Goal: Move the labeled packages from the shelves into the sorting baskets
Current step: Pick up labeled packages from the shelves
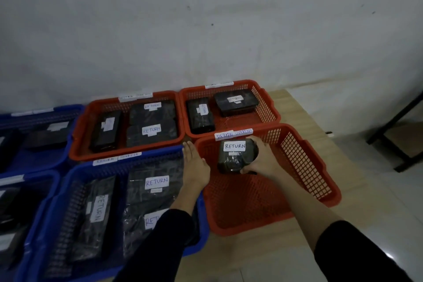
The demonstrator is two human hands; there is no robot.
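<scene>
Both arms are extended forward from the lower edge of the view, each covered by a dark sleeve (164, 233) down to the forearm, the wrists left bare. The left hand (194, 167) is held flat, palm down — its fingers straight and close together, pointing away from the body. The right hand (263, 158) is turned inward toward the left, its fingers and thumb curled round a dark wrapped package (235, 155) — the thumb nearest the body.

near basket (304, 167) at right with one package (237, 155) inside at its far end, right hand (263, 158) on it, left hand (194, 165) on the basket's left rim, more baskets left and behind
</scene>
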